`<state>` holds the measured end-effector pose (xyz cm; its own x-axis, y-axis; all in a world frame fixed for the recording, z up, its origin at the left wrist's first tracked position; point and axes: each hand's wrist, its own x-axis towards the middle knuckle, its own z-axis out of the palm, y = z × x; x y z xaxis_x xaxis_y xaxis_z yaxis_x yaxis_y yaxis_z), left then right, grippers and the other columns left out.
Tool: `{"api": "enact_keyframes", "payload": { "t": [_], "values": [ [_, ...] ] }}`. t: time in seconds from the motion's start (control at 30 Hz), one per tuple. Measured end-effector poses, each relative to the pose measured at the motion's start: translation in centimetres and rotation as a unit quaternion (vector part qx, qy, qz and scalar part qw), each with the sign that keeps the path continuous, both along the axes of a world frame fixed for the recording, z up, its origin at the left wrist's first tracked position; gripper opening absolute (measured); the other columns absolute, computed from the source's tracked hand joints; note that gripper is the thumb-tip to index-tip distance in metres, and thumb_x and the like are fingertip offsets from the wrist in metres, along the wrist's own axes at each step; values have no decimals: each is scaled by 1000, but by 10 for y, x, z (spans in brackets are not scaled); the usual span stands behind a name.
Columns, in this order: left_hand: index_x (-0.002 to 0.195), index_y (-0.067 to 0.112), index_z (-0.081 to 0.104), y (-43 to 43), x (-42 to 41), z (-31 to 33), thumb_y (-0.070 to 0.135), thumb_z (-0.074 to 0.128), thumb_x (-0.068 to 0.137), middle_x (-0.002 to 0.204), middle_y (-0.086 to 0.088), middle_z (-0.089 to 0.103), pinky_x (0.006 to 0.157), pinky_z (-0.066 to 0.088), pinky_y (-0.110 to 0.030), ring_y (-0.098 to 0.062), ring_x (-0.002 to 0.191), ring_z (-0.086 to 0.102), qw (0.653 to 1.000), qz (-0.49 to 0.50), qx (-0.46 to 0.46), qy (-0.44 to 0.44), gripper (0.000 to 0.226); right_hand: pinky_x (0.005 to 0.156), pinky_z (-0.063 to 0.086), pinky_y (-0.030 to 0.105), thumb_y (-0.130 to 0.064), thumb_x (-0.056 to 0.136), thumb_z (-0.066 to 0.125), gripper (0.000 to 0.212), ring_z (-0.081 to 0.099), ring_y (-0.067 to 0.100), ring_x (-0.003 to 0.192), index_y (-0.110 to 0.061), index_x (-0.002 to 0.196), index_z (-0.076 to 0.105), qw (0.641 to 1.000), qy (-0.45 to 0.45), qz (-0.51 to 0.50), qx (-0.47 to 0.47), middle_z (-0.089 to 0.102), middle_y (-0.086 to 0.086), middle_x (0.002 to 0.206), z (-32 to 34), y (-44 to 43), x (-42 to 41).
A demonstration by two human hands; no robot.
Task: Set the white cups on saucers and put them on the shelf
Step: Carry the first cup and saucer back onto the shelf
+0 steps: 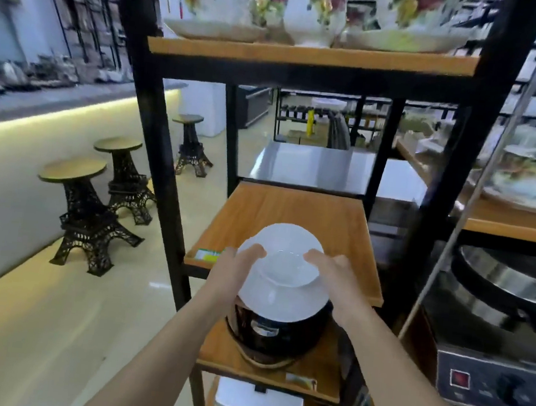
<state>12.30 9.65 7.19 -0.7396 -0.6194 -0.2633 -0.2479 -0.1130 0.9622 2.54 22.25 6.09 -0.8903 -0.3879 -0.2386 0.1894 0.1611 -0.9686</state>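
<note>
I hold a white cup point(283, 253) resting on a white saucer point(286, 302) with both hands, just in front of and slightly above the front edge of the middle wooden shelf point(292, 211). My left hand point(237, 272) grips the left side of the cup and saucer. On the right side, my right hand point(331, 274) does the same. The shelf board behind the cup is bare wood apart from a small label at its front left corner.
Black metal posts point(154, 146) frame the shelf unit. Flowered china point(298, 6) fills the top shelf. A black rice cooker point(277, 331) sits on the shelf below my hands. Appliances point(491, 381) stand at right; black stools point(82, 211) at left.
</note>
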Motion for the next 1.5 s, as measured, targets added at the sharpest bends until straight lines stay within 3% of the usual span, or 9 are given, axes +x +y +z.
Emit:
{"api": "enact_keyframes", "payload": {
  "t": [0.17,0.3,0.47,0.57,0.73,1.13,1.23,1.37,1.5],
  "values": [
    [111,15,48,-50,-60,-1,30,52,89,101,-9,57,60,48,-32,-24,80,56,999,38,28,-2,28,52,36,28,-24,85,58,50,53,25,87,6,124,45,999,-14,28,32,52,15,113,3,-66,-68],
    [92,6,53,-89,-102,-2,21,53,89,78,-5,52,61,39,-32,-21,67,49,995,89,36,-18,15,70,42,31,-28,86,57,46,54,23,88,0,122,47,996,-13,73,44,55,7,97,1,-112,-110],
    [113,-1,57,-145,-151,-13,15,56,80,107,-18,56,71,43,-36,-34,91,53,994,91,28,-58,36,77,46,32,-34,84,57,52,54,24,99,-4,125,45,995,5,49,87,54,7,104,-4,-161,-149],
    [108,-4,57,-171,-168,-18,17,57,78,98,-15,54,60,39,-30,-30,85,52,994,88,0,-61,36,60,40,25,-34,84,58,52,53,20,90,-5,125,47,992,0,56,109,53,9,110,-9,-181,-163],
    [114,-1,54,-197,-192,-34,20,62,77,105,-16,56,77,46,-39,-35,102,57,989,108,-21,-99,43,62,42,25,-34,82,60,44,56,19,86,-5,114,51,989,5,64,133,57,8,103,-21,-205,-187],
    [108,-2,55,-212,-208,-56,25,66,80,98,-14,55,56,38,-29,-28,87,54,986,108,-25,-124,41,60,42,25,-40,82,57,53,56,24,96,-4,121,49,976,4,68,206,50,13,124,-43,-219,-208],
    [110,-2,56,-212,-208,-59,34,67,80,101,-15,59,65,42,-32,-29,91,57,984,112,-41,-133,48,67,46,27,-55,78,58,68,57,23,99,-5,124,50,974,18,69,216,51,11,123,-44,-219,-209],
    [116,3,55,-213,-207,-59,46,64,80,110,-13,60,74,44,-34,-30,100,58,983,102,-51,-142,57,97,47,42,-68,74,52,86,48,27,121,-8,134,43,963,74,66,251,44,9,136,-38,-216,-208],
    [112,-4,58,-213,-195,-51,55,54,81,91,-13,59,77,47,-44,-30,89,58,974,107,-126,-152,66,96,47,42,-64,79,52,83,46,26,124,-10,139,34,956,144,46,253,40,8,141,-27,-204,-198]
  ]
}}
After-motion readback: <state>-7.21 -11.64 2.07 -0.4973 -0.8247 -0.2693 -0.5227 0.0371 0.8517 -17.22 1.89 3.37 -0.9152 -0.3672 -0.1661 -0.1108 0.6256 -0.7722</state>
